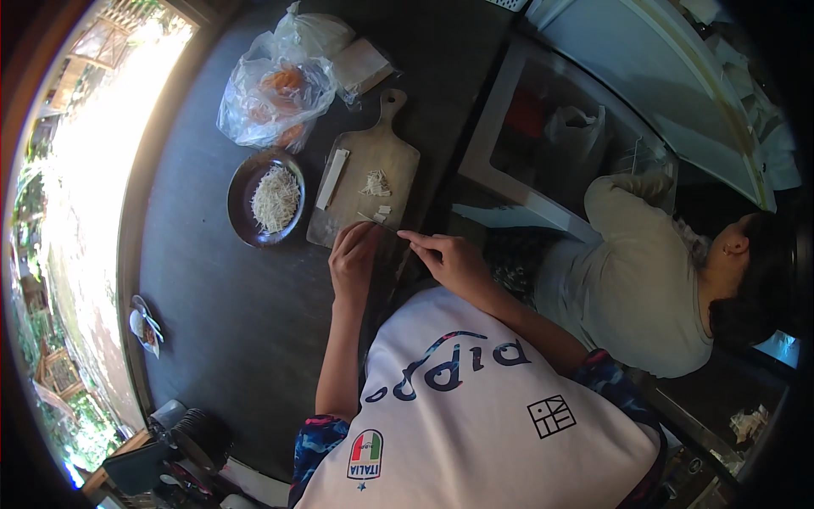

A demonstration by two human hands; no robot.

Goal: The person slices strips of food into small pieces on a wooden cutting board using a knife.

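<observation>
A wooden cutting board (356, 182) with a handle lies on the dark counter. On it are a long pale strip (332, 179), a small pile of thin white shreds (375, 182) and a few short white pieces (383, 210). My left hand (354, 250) is at the board's near edge, its fingers pressed together beside the pieces; what they hold is hidden. My right hand (445, 256) is closed on a thin knife (379, 222), whose blade points toward the left fingers. Left of the board, a dark bowl (237, 204) holds a heap of white shreds (275, 199).
Plastic bags (275, 93) with orange items and a flat packet (363, 68) lie beyond the board. At the right, another person (623, 263) reaches into an open chest (543, 127). A small dish (145, 327) sits by the window ledge, with stacked dishes (199, 433) at lower left.
</observation>
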